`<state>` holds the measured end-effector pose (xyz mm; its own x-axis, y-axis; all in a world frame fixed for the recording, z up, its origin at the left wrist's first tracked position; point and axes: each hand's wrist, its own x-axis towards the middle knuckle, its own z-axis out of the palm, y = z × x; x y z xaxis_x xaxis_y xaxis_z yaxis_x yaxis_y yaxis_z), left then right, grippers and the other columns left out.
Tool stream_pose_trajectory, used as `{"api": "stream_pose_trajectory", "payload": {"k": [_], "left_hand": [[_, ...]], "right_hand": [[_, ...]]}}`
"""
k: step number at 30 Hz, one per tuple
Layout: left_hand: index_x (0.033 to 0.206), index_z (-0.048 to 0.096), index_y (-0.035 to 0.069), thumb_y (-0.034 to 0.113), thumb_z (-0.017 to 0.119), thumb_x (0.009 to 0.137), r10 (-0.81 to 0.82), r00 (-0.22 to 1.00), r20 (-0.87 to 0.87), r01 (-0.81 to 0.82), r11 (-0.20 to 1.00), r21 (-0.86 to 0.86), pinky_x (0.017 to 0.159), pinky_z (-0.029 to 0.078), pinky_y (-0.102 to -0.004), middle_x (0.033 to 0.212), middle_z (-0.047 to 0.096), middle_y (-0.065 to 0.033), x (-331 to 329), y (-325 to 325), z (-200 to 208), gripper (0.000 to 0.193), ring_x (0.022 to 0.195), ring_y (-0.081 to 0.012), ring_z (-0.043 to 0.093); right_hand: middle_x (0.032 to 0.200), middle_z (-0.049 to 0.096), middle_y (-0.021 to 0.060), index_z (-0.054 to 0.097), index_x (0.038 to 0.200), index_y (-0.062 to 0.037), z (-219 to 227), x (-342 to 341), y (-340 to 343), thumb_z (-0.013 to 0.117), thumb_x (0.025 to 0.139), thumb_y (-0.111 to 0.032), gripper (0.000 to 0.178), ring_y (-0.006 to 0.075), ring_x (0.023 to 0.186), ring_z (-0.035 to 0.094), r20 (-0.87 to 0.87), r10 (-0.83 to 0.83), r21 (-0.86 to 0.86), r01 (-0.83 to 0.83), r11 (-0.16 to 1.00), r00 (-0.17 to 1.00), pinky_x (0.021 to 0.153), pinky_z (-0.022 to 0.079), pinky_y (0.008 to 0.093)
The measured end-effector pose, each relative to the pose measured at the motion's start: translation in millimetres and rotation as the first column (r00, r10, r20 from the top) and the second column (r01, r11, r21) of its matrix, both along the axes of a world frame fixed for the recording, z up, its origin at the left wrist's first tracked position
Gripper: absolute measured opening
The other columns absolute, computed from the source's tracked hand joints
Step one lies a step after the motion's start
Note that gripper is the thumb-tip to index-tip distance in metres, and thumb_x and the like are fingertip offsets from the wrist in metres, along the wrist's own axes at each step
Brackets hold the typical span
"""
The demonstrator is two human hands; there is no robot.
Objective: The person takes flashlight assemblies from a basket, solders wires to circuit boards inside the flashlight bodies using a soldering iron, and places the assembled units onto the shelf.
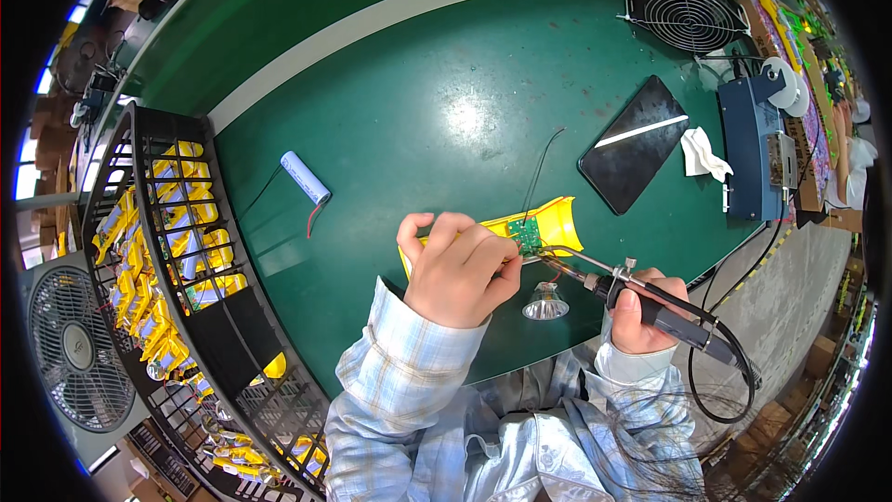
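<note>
A yellow plastic half-shell housing (pixel 560 220) lies near the front of the table with a green circuit board (pixel 526 235) in it. A thin dark wire (pixel 536 173) rises from the board. My left hand (pixel 460 268) covers the housing's left part, thumb and fingertips pinched at the board's near edge; what they pinch is hidden. My right hand (pixel 646 313) grips a soldering iron (pixel 669 319) with a curved metal feed tube, its tip end at the board's near edge. Just below sits a small reflector lamp cup (pixel 545 302), with a reddish wire near it.
A blue cylindrical battery (pixel 305 178) with wire leads lies left. Black crates (pixel 177 251) of yellow housings stand at the left edge. Toward the right are a black tablet (pixel 636 144), a white tissue (pixel 703 155), a blue solder station (pixel 751 149) and a black fan (pixel 686 14).
</note>
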<state>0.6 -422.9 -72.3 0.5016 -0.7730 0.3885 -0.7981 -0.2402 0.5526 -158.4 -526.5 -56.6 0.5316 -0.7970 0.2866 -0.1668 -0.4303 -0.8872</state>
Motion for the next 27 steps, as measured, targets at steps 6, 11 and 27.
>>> {"api": "stream_pose_trajectory", "payload": {"k": [6, 11, 27], "left_hand": [[0.059, 0.052, 0.014, 0.006, 0.063, 0.053, -0.001, 1.000, -0.008, 0.001, 1.000, -0.016, 0.076, 0.025, -0.0374, 0.056, 0.046, 0.0066, -3.0, -2.7, 0.7, 0.015, 0.066, -0.0133, 0.048], [0.060, 0.052, 0.013, 0.006, 0.062, 0.055, 0.003, 1.000, -0.001, -0.003, 1.000, 0.008, 0.076, 0.026, -0.0373, 0.056, 0.046, 0.0060, -4.0, -1.0, 3.3, 0.012, 0.066, -0.0133, 0.048], [0.087, 0.055, 0.010, 0.019, 0.069, 0.053, 0.027, 0.999, 0.029, -0.030, 0.994, 0.105, 0.080, 0.031, -0.0349, 0.079, 0.052, -0.0037, 9.9, 10.7, 21.6, 0.038, 0.077, -0.0208, 0.049]], "right_hand": [[0.060, 0.053, 0.0098, 0.048, 0.072, -0.0007, 10.4, 2.0, 0.2, 0.061, 0.069, -0.019, 0.022, 0.0151, 0.049, 0.050, -0.031, 0.006, -0.038, -0.008, 0.999, 0.999, 0.046, 0.041, 0.0249], [0.060, 0.053, 0.0079, 0.049, 0.070, -0.0021, 13.5, -8.2, 2.4, 0.063, 0.067, -0.016, 0.020, 0.0129, 0.049, 0.049, 0.069, 0.042, 0.044, -0.045, 0.998, 0.997, 0.046, 0.039, 0.0237], [0.057, 0.044, 0.0040, 0.040, 0.074, -0.0030, 42.5, -31.6, 0.5, 0.056, 0.073, -0.016, 0.020, 0.0065, 0.044, 0.040, 0.249, -0.190, 0.410, 0.075, 0.909, 0.950, 0.040, 0.032, 0.0194]]}}
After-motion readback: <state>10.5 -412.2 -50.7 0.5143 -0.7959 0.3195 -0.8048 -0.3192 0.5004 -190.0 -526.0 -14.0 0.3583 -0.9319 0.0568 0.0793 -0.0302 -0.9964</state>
